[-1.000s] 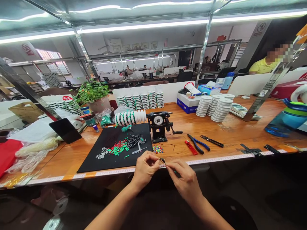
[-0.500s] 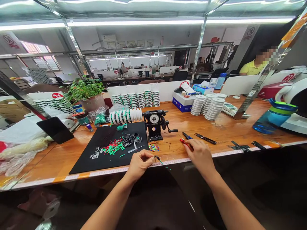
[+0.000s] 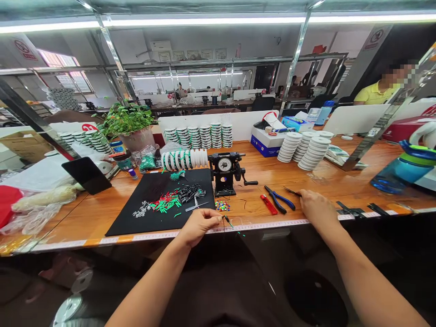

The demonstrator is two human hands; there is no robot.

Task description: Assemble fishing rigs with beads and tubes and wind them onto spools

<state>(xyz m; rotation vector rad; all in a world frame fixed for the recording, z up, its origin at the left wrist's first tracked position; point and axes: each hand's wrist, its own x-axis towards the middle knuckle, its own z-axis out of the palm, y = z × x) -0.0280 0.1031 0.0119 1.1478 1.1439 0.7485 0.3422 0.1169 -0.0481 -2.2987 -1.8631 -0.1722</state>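
My left hand [image 3: 200, 225] is pinched closed on a small black-and-green piece [image 3: 227, 220] with a thin dark line, above the table's front edge. My right hand [image 3: 317, 208] lies at the right with its fingers closed on a dark tool with a thin pointed tip [image 3: 291, 190]; its grip is hidden by the hand. To the left of that hand lie blue-handled pliers [image 3: 282, 198] and a red-handled cutter [image 3: 270, 205]. Small coloured beads [image 3: 223, 205] are scattered beyond my left hand. Red, green and black small tubes [image 3: 170, 200] are heaped on a black mat [image 3: 129, 218].
A black hand-cranked winder [image 3: 225, 170] carries a row of white spools [image 3: 185, 160] behind the mat. White spool stacks [image 3: 314, 153] and a blue-white box [image 3: 267, 141] stand behind. A tablet [image 3: 86, 175] leans at left, a blue bottle [image 3: 400, 168] at right. A person in yellow sits far right.
My right hand has let go of the red cutter and moved right to the dark pointed tool. My left hand still holds the small black-and-green piece. The view has shifted slightly.
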